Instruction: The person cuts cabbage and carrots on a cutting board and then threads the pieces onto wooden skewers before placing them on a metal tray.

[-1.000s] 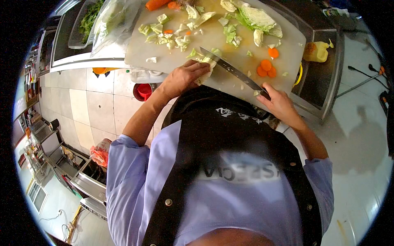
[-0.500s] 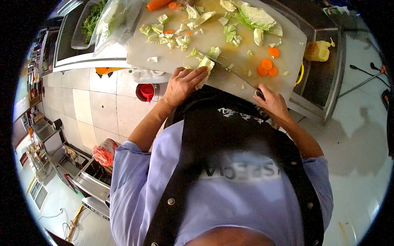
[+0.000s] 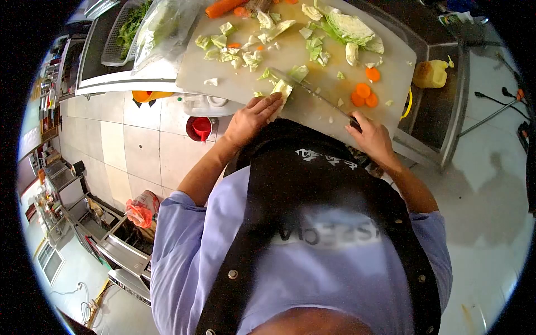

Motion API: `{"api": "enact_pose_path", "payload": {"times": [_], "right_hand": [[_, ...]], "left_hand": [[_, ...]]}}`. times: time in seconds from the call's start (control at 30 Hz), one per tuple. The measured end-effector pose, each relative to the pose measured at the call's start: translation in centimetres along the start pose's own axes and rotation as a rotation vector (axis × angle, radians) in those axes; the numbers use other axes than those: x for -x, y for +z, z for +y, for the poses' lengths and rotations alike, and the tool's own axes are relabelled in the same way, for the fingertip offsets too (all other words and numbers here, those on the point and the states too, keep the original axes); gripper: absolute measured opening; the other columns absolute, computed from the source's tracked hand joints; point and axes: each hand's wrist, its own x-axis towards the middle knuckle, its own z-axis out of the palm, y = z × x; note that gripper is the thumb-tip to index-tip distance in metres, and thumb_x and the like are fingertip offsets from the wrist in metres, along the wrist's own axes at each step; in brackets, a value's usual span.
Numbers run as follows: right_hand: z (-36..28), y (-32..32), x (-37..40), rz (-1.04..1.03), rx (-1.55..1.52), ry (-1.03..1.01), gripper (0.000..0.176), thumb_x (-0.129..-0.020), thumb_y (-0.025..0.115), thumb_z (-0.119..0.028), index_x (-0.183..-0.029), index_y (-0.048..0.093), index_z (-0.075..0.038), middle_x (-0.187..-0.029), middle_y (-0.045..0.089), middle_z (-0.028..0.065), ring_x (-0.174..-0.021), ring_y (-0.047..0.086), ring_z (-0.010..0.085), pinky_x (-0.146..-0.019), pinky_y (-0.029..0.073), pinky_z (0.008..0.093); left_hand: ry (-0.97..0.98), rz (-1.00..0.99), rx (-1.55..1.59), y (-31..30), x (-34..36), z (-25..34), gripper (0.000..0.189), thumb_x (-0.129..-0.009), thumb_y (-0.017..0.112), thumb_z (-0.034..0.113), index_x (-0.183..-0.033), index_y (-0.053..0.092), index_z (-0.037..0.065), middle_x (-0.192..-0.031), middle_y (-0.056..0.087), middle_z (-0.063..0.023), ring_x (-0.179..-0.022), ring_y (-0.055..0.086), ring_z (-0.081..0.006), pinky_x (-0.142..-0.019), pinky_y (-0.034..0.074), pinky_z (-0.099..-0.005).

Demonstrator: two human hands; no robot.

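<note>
My left hand [image 3: 252, 118] is closed on a strip of cabbage [image 3: 282, 92] at the near edge of the white cutting board [image 3: 223, 84]. In my right hand [image 3: 369, 137] is the handle of a knife [image 3: 319, 96], fingers wrapped round it. The blade slants up and left across the board, its tip end beside the cabbage strip and a cut cabbage piece [image 3: 299, 72]. Chopped cabbage [image 3: 249, 57] lies scattered beyond. A cut cabbage wedge [image 3: 353, 30] sits at the far right, with carrot slices [image 3: 363, 90] nearer me.
A carrot [image 3: 221, 7] lies at the board's far left. Beside the board are a plastic bag of vegetables [image 3: 162, 33] and a basket of greens [image 3: 114, 53]. A yellowish jug [image 3: 432, 73] stands right, in a metal sink [image 3: 441, 120]. A red container [image 3: 199, 128] is below left.
The view has shifted slightly. The knife blade sits a little differently by the cabbage strip, and both hands keep their holds.
</note>
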Motion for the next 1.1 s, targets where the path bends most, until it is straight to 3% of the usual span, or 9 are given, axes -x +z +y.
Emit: {"api": "enact_pose_path", "payload": {"times": [0.2,0.33,0.47,0.57,0.77,0.87,0.9,1.1], "right_hand": [[1.2,0.3,-0.6,0.115,0.041,-0.027,0.035,-0.086,0.061,-0.033,-0.111,0.052,-0.01,-0.084,0.065,0.0182,-0.074,0.064,0.0371,-0.061,0.05,0.0457],[0.9,0.0,-0.7,0.083,0.027,-0.003,0.034,-0.087,0.061,-0.03,-0.111,0.051,-0.009,-0.084,0.065,0.0186,-0.075,0.064,0.0374,-0.062,0.049,0.0455],[-0.2,-0.9,-0.3,0.063,-0.063,0.029,0.031,-0.087,0.062,-0.029,-0.109,0.053,-0.009,-0.086,0.065,0.0181,-0.078,0.064,0.0365,-0.063,0.049,0.0432],[-1.5,-1.7,0.8,0.087,-0.11,0.027,0.03,-0.086,0.063,-0.027,-0.109,0.053,-0.009,-0.09,0.065,0.0176,-0.083,0.065,0.0353,-0.066,0.05,0.0405],[-3.3,-3.6,2.8,0.035,-0.097,-0.017,0.031,-0.086,0.063,-0.027,-0.111,0.054,-0.011,-0.096,0.065,0.0162,-0.087,0.064,0.0346,-0.071,0.051,0.0404],[-3.3,-3.5,2.8,0.045,-0.054,-0.052,0.032,-0.085,0.065,-0.025,-0.112,0.054,-0.01,-0.095,0.065,0.0154,-0.087,0.065,0.0323,-0.071,0.051,0.038],[-3.3,-3.4,2.8,0.05,-0.048,-0.058,0.033,-0.085,0.066,-0.024,-0.113,0.054,-0.01,-0.094,0.066,0.0151,-0.087,0.066,0.0312,-0.071,0.051,0.0365],[-3.3,-3.7,2.3,0.006,-0.014,-0.064,0.033,-0.086,0.063,-0.028,-0.113,0.051,-0.012,-0.097,0.064,0.0156,-0.085,0.064,0.0357,-0.068,0.051,0.0435]], "left_hand": [[0.008,-0.011,-0.025,-0.8,-0.3,0.0,0.054,-0.077,0.057,0.009,-0.13,0.05,0.013,-0.132,0.05,-0.0016,-0.106,0.056,-0.0236,-0.086,0.052,-0.0312],[0.05,0.006,-0.15,-0.4,-1.3,-1.3,0.056,-0.075,0.059,0.01,-0.13,0.049,0.013,-0.132,0.05,-0.0037,-0.108,0.055,-0.0239,-0.087,0.052,-0.0318],[0.013,-0.035,-0.154,-0.1,-1.5,-1.5,0.066,-0.067,0.067,0.012,-0.13,0.049,0.013,-0.13,0.049,-0.0044,-0.109,0.053,-0.0253,-0.088,0.051,-0.0339],[-0.016,-0.024,-0.087,-0.5,-1.5,-1.2,0.055,-0.078,0.056,0.009,-0.132,0.049,0.016,-0.129,0.05,-0.0043,-0.112,0.053,-0.0248,-0.085,0.054,-0.031],[0.033,0.014,-0.115,-0.1,-1.5,-1.4,0.053,-0.077,0.057,0.01,-0.13,0.051,0.014,-0.124,0.052,-0.0049,-0.11,0.053,-0.0248,-0.082,0.055,-0.0324],[0.023,0.011,-0.114,-0.1,-1.4,-1.5,0.072,-0.061,0.071,0.014,-0.13,0.049,0.014,-0.126,0.048,-0.002,-0.112,0.05,-0.0223,-0.085,0.053,-0.0314],[0.021,0.011,-0.117,-0.1,-1.4,-1.5,0.073,-0.061,0.071,0.014,-0.13,0.049,0.014,-0.126,0.048,-0.002,-0.112,0.05,-0.0222,-0.085,0.053,-0.0313],[0.014,0.008,-0.121,-0.2,-1.4,-1.6,0.071,-0.063,0.07,0.014,-0.131,0.049,0.015,-0.126,0.049,-0.0024,-0.112,0.051,-0.0219,-0.084,0.054,-0.0305]]}}
